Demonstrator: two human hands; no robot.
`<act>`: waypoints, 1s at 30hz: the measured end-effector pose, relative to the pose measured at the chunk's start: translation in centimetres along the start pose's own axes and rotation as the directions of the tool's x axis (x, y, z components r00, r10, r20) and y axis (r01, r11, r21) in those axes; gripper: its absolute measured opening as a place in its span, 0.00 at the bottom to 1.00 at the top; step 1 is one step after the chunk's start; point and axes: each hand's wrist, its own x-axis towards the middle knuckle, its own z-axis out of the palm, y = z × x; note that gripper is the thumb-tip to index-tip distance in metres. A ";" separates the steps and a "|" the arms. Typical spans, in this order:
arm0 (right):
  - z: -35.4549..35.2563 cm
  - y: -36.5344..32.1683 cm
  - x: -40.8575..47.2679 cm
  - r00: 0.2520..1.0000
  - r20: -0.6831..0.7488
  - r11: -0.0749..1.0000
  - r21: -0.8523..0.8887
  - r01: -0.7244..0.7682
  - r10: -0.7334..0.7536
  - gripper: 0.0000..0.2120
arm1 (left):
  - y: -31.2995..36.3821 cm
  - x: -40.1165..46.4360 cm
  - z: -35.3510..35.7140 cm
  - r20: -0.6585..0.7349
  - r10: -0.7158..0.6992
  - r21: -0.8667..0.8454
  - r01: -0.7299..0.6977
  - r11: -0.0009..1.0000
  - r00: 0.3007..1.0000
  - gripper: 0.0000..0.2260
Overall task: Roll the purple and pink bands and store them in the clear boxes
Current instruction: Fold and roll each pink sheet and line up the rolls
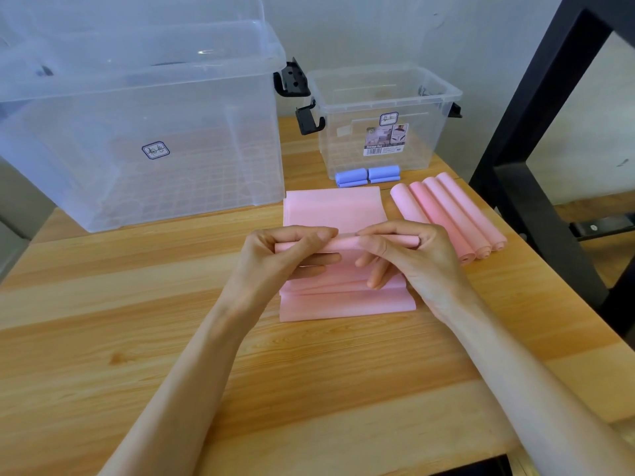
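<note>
A pink band [347, 302] lies in loose folds on the wooden table, its upper part rolled into a thin tube. My left hand [275, 255] pinches the left end of that tube and my right hand [412, 255] pinches the right end. Behind the tube a flat pink band [333, 204] lies spread out. Several rolled pink bands [446, 214] lie side by side to the right. Two rolled purple bands [367, 176] rest in front of the small clear box [385, 94]. A large clear box [137, 108] stands at the back left.
The wooden table [137, 321] reaches to the front edge. A black metal frame [536, 139] stands at the right, close to the rolled pink bands. Black latches [292, 80] hang on the sides of both boxes. A pale wall is behind.
</note>
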 end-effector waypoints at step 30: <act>0.0 -0.3 -0.2 0.999 0.043 1.000 0.024 -0.016 0.015 0.14 | -0.1 0.1 0.3 -0.084 0.039 0.021 -0.037 0.999 0.996 0.06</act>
